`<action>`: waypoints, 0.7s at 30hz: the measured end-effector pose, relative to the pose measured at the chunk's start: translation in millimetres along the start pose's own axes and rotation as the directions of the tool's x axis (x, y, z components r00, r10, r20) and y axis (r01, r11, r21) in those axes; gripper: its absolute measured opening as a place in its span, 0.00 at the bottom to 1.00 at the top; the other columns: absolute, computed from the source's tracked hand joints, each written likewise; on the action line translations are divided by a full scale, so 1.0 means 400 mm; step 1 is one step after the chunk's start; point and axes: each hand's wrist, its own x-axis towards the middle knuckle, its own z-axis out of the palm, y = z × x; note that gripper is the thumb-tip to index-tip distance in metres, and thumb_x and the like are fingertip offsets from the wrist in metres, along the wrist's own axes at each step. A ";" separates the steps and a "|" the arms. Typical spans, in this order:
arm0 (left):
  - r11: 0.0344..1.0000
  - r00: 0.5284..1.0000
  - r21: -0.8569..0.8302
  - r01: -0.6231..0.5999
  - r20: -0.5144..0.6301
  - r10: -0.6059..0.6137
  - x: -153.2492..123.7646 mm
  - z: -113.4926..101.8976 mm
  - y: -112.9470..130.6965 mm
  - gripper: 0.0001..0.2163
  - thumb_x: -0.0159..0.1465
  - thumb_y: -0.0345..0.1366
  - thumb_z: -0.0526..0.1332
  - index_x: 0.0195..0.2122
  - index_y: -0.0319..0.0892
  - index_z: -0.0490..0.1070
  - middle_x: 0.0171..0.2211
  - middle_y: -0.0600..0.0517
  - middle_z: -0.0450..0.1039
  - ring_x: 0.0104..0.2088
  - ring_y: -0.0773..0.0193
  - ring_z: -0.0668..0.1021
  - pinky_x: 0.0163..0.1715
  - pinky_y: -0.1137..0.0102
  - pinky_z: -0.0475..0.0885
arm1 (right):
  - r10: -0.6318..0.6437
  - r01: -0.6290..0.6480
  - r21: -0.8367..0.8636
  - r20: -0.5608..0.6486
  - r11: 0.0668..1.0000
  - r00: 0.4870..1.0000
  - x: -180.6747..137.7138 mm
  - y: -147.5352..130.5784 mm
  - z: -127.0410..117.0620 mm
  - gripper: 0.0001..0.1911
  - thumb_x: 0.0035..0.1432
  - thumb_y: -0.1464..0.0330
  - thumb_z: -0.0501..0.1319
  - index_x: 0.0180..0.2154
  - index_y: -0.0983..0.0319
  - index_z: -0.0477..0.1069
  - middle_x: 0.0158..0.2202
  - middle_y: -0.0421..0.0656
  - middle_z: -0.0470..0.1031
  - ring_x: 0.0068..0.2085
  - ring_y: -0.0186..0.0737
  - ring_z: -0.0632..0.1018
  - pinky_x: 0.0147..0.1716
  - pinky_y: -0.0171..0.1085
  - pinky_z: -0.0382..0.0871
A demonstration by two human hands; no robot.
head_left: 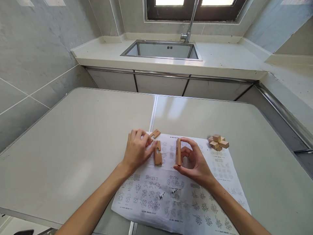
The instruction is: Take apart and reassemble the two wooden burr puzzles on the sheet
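My right hand (195, 164) pinches a flat notched wooden puzzle piece (178, 152) upright between thumb and fingers, over a printed instruction sheet (181, 202). My left hand (137, 148) rests on the sheet with its fingers curled, the fingertips touching a second wooden piece (157, 153) that lies flat. A third notched piece (155, 133) lies just beyond, at the sheet's top edge. An assembled wooden burr puzzle (218, 142) sits at the sheet's right corner.
The sheet lies on a pale folding table (80, 143) with a seam down its middle. Beyond it stands a counter with a steel sink (162, 50) and a tap (189, 23) under a window. Tiled walls close the left side.
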 end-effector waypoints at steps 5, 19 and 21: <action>0.987 0.976 -0.050 -0.150 0.154 0.156 -0.012 -0.010 0.040 0.18 0.64 0.53 0.69 0.31 0.43 0.72 0.42 0.42 0.75 0.47 0.46 0.72 0.48 0.52 0.70 | 0.000 0.000 -0.005 0.005 1.000 1.000 -0.001 0.000 0.000 0.44 0.54 0.59 0.79 0.65 0.50 0.59 0.40 0.42 0.74 0.38 0.47 0.76 0.39 0.47 0.76; 0.944 0.925 -0.251 -0.215 0.259 0.279 -0.025 -0.004 0.067 0.12 0.75 0.39 0.55 0.37 0.42 0.72 0.38 0.44 0.76 0.42 0.50 0.77 0.46 0.57 0.71 | -0.015 0.015 -0.010 0.006 1.000 1.000 0.001 0.010 0.000 0.44 0.56 0.58 0.78 0.66 0.50 0.58 0.37 0.40 0.74 0.37 0.46 0.76 0.40 0.48 0.76; 0.921 0.929 -0.382 -0.071 0.310 0.200 -0.025 -0.010 0.075 0.12 0.77 0.40 0.52 0.39 0.42 0.72 0.37 0.45 0.78 0.37 0.54 0.78 0.39 0.62 0.71 | -0.019 0.019 -0.017 0.002 1.000 1.000 0.000 0.011 0.001 0.44 0.56 0.58 0.78 0.66 0.51 0.58 0.38 0.41 0.75 0.38 0.46 0.77 0.40 0.48 0.76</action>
